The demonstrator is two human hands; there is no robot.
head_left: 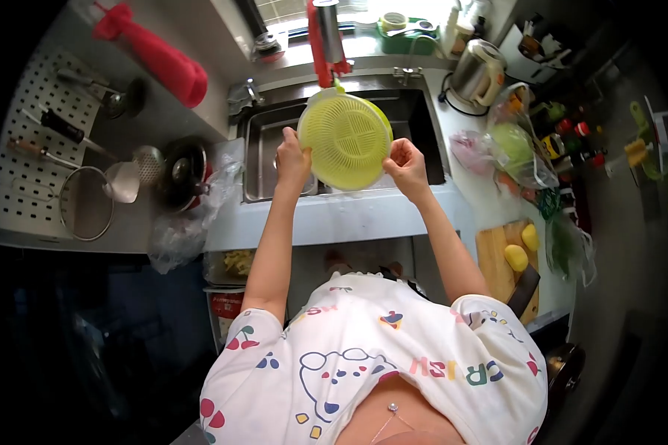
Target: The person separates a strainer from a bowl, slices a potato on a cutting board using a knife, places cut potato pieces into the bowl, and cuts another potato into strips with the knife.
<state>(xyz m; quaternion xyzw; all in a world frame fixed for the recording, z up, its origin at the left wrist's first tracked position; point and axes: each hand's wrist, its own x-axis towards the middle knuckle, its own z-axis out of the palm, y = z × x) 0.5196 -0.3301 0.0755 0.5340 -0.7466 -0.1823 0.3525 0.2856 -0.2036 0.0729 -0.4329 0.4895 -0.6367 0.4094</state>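
A round yellow-green colander (347,141) with a slotted base is held up above the double sink (262,152). A brighter green edge shows along its upper right side; whether that is a second bowl I cannot tell. My left hand (293,162) grips the rim at the left, thumb pointing up. On the opposite side, my right hand (407,167) pinches the rim between thumb and fingers. The colander partly hides the sink's divider and both basins.
Two peeled potatoes (516,258) and a dark knife (525,291) lie on a wooden cutting board (490,248) to the right. Bagged vegetables (512,144) and an electric kettle (476,76) stand along the right counter. Utensils hang from a pegboard (33,185) at left.
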